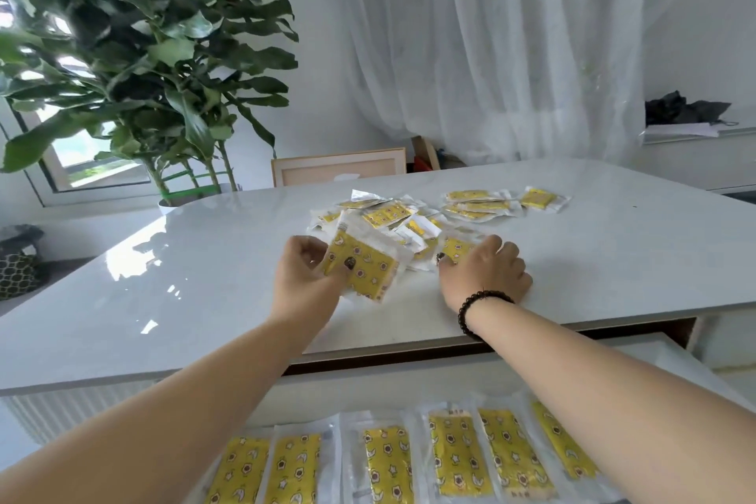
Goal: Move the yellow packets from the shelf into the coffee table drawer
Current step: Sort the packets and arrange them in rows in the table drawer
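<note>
A small stack of yellow packets (365,263) was held in the left hand (307,276), the thumb pressed across the printed face and the fingers curled behind, just at the seven o'clock edge of the loose pile of packets (403,223) on the white table top (196,270). The right hand (487,270) was laid at the pile's four o'clock edge, its fingers curled down over a packet (457,248) lying there; whether that packet was already pinched or only touched could not be told. A smaller group of packets (501,200) was seen at about one o'clock from the pile, a little apart from it. Nearest the camera, at six o'clock, the open drawer (409,385) already held a row of packets (388,462) laid flat side by side.

The step in hand was judged to be gathering more packets into the held stack. It would be done best if the right-hand packet were slid clear of the pile before being lifted, so that neighbours were not dragged along, and then tucked flat under the left thumb with edges aligned. The slippery wrappers would call for a firm pinch. A modest stack would be preferred, so that the packets could be laid down in the drawer in the same orderly row.
</note>
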